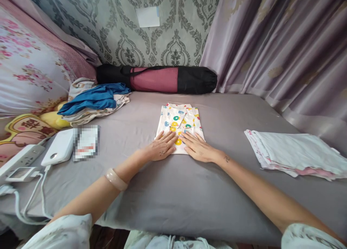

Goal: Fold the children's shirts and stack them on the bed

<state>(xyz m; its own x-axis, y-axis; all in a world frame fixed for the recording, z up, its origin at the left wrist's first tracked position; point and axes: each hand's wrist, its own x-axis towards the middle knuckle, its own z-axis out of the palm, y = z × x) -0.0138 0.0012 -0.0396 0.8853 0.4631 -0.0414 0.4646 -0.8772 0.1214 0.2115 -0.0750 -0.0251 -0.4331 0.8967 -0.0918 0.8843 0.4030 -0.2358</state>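
A folded white garment (195, 115) with yellow, green, blue and red prints lies in the middle of the grey sheet (173, 191). Its sleeves are turned in over the body, forming a narrow stack. My left hand (162, 147) rests flat on its near left part, fingers stretched out. Lying flat on the near right part is my right hand (199, 147), fingers also extended. The two hands almost meet at the garment's centre line and cover some of its lower portion. Neither hand grips the cloth.
To the right lies a stack of folded light cloths (295, 151). A blue garment (100, 97) tops a loose pile at left. Nearby are a white power bank (59, 146), a power strip (23, 160) and cables. A black and pink rolled bag (154, 79) lies along the wall.
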